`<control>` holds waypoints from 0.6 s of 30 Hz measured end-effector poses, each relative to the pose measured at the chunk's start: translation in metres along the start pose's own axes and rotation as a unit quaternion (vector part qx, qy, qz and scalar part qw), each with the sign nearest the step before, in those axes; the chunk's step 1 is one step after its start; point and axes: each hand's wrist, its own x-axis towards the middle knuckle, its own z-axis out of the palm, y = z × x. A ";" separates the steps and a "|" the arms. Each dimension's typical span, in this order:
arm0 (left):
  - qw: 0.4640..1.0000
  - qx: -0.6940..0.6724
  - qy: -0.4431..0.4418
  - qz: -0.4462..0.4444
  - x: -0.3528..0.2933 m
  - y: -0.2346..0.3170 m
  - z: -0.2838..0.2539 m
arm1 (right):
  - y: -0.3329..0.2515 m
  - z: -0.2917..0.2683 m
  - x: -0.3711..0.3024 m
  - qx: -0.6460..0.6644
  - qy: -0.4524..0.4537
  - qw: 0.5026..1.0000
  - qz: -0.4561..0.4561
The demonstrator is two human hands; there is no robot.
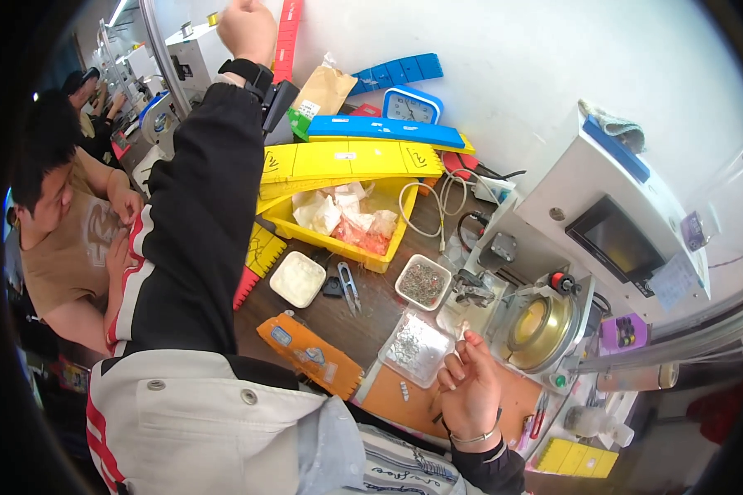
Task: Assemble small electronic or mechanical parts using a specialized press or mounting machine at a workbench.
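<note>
My left hand (248, 33) is raised high at the upper left, its fingers curled closed near a red notched strip (286, 37). Whatever it holds, if anything, is hidden. Low on the right, my right hand (472, 388) has thumb and forefinger pinched together. Something pale and tiny shows at those fingertips, too small to name. Beside this hand lies a clear shallow tray (425, 367) with small silvery pieces in it. Beyond that tray stands a white square dish (442, 299) of small mixed parts. The round metal part (541, 326) of a bench machine is just right of my fingers.
Scissor-like snips (349, 289) lie by a white tub (298, 279). A yellow bin (392, 247) holds crumpled paper, with yellow boards (351, 161) behind it. An orange board (309, 355) lies at the near edge. At right stands a white machine with a screen (611, 239). A co-worker (74, 247) sits left.
</note>
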 end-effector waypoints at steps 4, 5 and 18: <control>0.819 0.416 -0.384 0.092 -0.037 -0.019 0.043 | -0.003 -0.004 -0.002 0.012 0.003 1.000 -0.019; 0.738 0.478 -0.429 0.206 -0.053 -0.011 0.044 | -0.002 -0.006 -0.001 0.021 0.004 0.999 -0.024; 0.735 0.176 -0.655 -0.027 -0.156 0.107 0.047 | 0.005 -0.008 -0.003 0.016 0.009 0.999 -0.028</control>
